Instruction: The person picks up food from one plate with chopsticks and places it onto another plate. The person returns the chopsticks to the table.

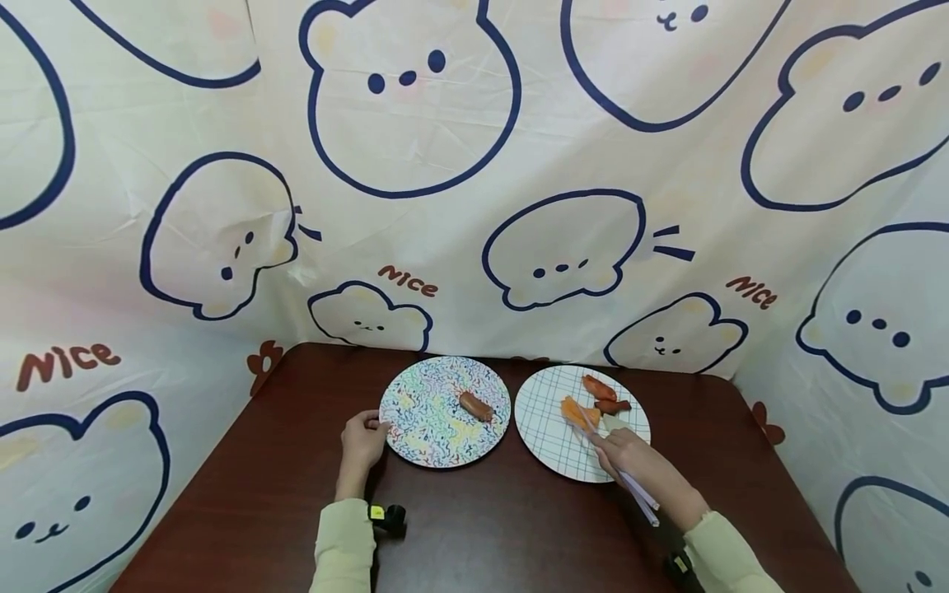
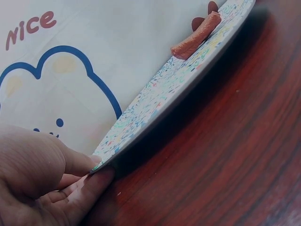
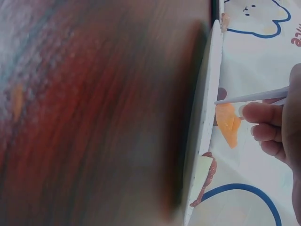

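My left hand (image 1: 363, 445) pinches the left rim of a colourful speckled plate (image 1: 423, 412), thumb on top and fingers beneath in the left wrist view. A short brown sausage (image 1: 476, 406) lies on that plate, right of its middle. My right hand (image 1: 630, 457) holds a pair of pale chopsticks (image 1: 639, 497) over a white plate with a grid pattern (image 1: 544, 428). The chopstick tips are at an orange food piece (image 3: 228, 123); whether they grip it I cannot tell. Beside it lie a reddish-orange piece (image 1: 599, 388), a dark brown piece (image 1: 614, 407) and a whitish piece (image 1: 614, 423).
Both plates stand side by side, nearly touching, at the back of a dark brown wooden table (image 1: 474, 535). A light cloth printed with cartoon bears (image 1: 460, 239) hangs behind and at both sides. Each wrist wears a black camera, the left one (image 1: 389, 519) plainly visible.
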The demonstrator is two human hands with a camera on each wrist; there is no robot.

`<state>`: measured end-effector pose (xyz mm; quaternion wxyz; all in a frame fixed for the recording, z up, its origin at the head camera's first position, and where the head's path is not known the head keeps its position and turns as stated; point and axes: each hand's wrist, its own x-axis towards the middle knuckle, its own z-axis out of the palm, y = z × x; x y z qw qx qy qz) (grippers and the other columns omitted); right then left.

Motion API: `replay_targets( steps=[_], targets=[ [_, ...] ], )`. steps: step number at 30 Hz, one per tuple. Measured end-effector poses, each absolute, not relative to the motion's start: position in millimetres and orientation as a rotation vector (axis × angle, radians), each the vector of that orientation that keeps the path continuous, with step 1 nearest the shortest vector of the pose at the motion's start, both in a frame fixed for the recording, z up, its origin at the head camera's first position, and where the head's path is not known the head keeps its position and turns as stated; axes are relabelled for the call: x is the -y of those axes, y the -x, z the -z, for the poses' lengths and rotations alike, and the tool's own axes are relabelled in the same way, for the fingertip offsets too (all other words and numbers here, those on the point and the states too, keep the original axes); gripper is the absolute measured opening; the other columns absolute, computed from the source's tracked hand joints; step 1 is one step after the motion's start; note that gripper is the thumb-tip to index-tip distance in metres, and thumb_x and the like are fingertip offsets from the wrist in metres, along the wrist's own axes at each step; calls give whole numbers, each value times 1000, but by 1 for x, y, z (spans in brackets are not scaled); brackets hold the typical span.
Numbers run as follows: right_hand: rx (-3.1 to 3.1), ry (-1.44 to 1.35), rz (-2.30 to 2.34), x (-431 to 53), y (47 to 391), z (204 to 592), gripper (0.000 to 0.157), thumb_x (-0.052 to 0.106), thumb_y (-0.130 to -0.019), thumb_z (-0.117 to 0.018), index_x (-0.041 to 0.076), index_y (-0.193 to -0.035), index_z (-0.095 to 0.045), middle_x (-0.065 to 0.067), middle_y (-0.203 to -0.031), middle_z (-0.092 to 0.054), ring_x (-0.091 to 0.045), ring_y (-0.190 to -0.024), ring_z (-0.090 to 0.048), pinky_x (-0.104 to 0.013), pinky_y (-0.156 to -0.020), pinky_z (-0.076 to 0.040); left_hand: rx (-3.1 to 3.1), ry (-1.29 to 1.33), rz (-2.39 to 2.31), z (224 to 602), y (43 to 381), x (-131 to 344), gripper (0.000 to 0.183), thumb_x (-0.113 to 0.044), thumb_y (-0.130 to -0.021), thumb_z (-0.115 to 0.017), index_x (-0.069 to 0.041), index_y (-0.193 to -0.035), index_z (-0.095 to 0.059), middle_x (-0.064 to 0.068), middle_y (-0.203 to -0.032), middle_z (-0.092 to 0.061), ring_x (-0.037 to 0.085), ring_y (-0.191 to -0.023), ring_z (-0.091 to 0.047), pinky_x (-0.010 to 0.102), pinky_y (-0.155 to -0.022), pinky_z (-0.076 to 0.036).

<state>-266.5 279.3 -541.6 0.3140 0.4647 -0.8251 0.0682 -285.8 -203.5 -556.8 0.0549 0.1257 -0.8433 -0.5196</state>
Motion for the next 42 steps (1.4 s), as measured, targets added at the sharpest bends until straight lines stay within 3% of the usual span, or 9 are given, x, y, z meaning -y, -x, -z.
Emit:
replay_targets(
  steps=[4, 8, 11, 19, 29, 31, 37, 42],
  targets=[
    [2279, -1123, -69, -268, 245, 526, 41, 24, -109, -44, -3, -111, -75, 1, -69, -63, -13, -70, -56, -30, -68, -49, 2559, -377, 1562, 557, 286, 203, 37, -11, -99, -61, 9, -130, -59, 21, -103, -63, 30, -89, -62, 39, -71, -50],
    [2273, -1111, 22, -265, 242, 521, 58, 27, -112, -25, -4, -113, -75, 1, -69, -61, -13, -70, -55, -30, -67, -50, 2556, -370, 1564, 558, 286, 203, 37, -11, -99, -61, 10, -130, -59, 21, -103, -62, 30, -88, -62, 39, -71, -50],
    [2259, -1103, 63, -266, 243, 521, 62, 28, -112, -21, -4, -116, -73, 0, -69, -62, -14, -71, -57, -31, -67, -51, 2552, -377, 1585, 558, 286, 202, 37, -10, -99, -61, 10, -130, -59, 22, -104, -62, 30, -88, -61, 37, -69, -50],
    [2224, -1140, 51, -265, 245, 517, 43, 23, -110, -39, -4, -118, -72, -2, -72, -62, -14, -72, -57, -29, -66, -50, 2550, -383, 1599, 558, 285, 201, 38, -10, -99, -61, 11, -131, -58, 24, -107, -61, 31, -89, -61, 36, -67, -50],
    [2182, -1167, -31, -255, 254, 519, 49, 24, -112, -33, -5, -113, -73, -3, -75, -68, -16, -74, -61, -32, -69, -52, 2559, -374, 1595, 558, 286, 203, 38, -10, -99, -60, 11, -131, -58, 24, -108, -61, 32, -90, -61, 37, -69, -50],
    [2171, -1164, -35, -252, 255, 518, 56, 26, -112, -26, -5, -111, -73, -4, -76, -69, -16, -74, -62, -32, -70, -53, 2561, -375, 1595, 558, 285, 203, 38, -10, -100, -60, 11, -132, -57, 25, -109, -61, 33, -91, -61, 37, -69, -51],
    [2205, -1153, -52, -246, 257, 517, 29, 15, -104, -54, -5, -114, -73, -5, -80, -71, -18, -77, -65, -33, -71, -54, 2555, -384, 1580, 556, 283, 203, 38, -10, -99, -60, 11, -131, -58, 26, -110, -61, 34, -93, -62, 39, -71, -51],
    [2186, -1168, -48, -245, 260, 517, 25, 10, -95, -65, -4, -114, -72, -4, -78, -70, -17, -76, -64, -31, -71, -54, 2553, -396, 1581, 556, 284, 202, 37, -10, -99, -60, 9, -131, -59, 23, -109, -61, 31, -91, -61, 36, -69, -49]
  ],
)
